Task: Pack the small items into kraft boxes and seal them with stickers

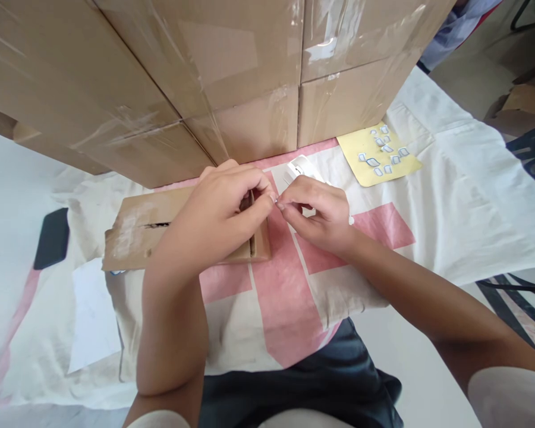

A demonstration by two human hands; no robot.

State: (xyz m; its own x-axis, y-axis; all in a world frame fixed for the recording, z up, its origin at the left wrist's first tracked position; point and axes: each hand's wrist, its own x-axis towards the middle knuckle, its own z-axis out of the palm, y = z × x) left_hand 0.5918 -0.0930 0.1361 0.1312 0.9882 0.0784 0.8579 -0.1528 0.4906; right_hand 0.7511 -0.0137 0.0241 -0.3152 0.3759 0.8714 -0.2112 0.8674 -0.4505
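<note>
My left hand [238, 199] and my right hand [316, 211] meet fingertip to fingertip over the cloth, both closed in a pinch. Something tiny and pale sits between the fingertips, too small to name. Under my left hand lies a flat cardboard box [131, 238] with a slit in its top. Just behind my right hand is a small white plastic piece [301, 166], partly hidden by the fingers. A yellow sheet [361, 173] bearing several small pale pieces with dark outlines lies farther back on the right.
Large taped cardboard boxes [245, 53] form a wall behind the cloth [236, 345]. On the left lie a black phone [52, 238] and a white paper [93, 321]. Part of another person's clothing [455, 32] shows at the upper right.
</note>
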